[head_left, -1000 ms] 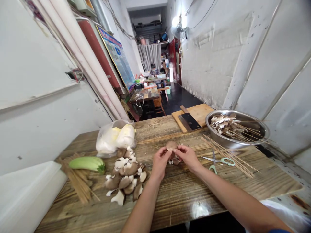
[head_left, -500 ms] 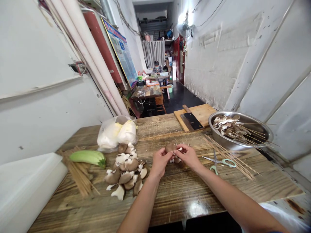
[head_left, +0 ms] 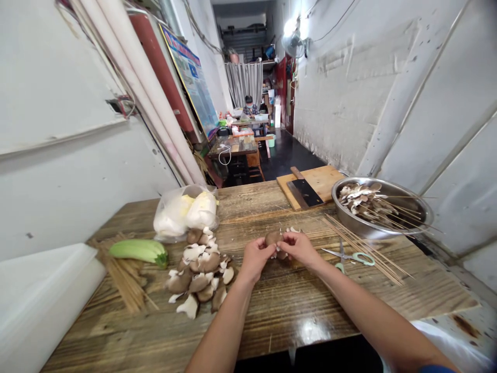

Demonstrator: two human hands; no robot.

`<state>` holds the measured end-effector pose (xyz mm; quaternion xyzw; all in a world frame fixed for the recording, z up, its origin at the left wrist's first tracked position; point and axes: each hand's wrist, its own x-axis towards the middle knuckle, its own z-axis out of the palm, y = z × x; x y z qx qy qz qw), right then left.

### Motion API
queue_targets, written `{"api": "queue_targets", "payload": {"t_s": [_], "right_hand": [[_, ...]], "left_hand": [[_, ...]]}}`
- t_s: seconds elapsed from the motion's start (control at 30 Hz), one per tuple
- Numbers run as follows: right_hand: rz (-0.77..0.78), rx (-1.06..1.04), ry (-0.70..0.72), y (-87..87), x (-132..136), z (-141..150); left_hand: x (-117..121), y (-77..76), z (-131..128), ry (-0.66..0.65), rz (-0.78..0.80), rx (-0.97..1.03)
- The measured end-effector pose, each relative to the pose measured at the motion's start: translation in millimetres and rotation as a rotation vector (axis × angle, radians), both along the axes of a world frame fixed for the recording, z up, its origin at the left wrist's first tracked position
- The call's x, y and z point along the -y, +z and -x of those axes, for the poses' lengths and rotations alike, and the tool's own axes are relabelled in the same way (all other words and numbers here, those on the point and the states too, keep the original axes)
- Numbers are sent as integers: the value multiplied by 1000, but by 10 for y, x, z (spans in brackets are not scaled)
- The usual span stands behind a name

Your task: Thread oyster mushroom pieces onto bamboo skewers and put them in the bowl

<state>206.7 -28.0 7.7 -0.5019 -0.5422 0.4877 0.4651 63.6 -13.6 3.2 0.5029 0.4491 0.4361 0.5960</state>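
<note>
Both hands meet over the middle of the wooden table, closed on a brown oyster mushroom [head_left: 274, 238]. My left hand [head_left: 257, 257] grips its left side, and my right hand [head_left: 298, 248] pinches it from the right. The fingertips nearly touch and cover part of the mushroom. More mushroom pieces show beneath and just behind the fingers. Left of my left hand lies a heap of loose oyster mushrooms [head_left: 204, 267], brown caps and white undersides mixed. Scissors with pale green handles [head_left: 362, 258] lie open to the right of my right hand, beside several thin wooden skewers [head_left: 367, 254].
A steel bowl [head_left: 421, 207] at the right holds skewered mushrooms. Behind lies a cleaver [head_left: 306, 192] on a cutting board [head_left: 328, 178]. Leftward are a bagged cabbage [head_left: 202, 210], a green gourd [head_left: 135, 250], a skewer bundle [head_left: 126, 280] and a white container [head_left: 46, 290]. A person [head_left: 249, 106] sits far back.
My hands stay together on the mushroom, with only slight finger movement. The whole view has shifted a little. The person far back shows more clearly now.
</note>
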Motion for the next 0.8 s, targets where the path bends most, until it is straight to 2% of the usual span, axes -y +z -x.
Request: {"api": "queue_targets", "payload": {"t_s": [0.23,0.43,0.57,0.7,0.8], "right_hand": [[8,108,16,-5,1,-14],[-39,150,-82,-34,-1,13],[-7,136,-96,-20,8,21],[70,83,-40,-14,18,28],[119,37,-6,-21,19,35]], "left_hand": [[29,34,1,-55,-52,-67],[46,69,42,-103,-93,-120],[27,57,19,-126,4,-3],[3,21,-22,-170,144,158],[-6,-2,-23,-206,178,199]]}}
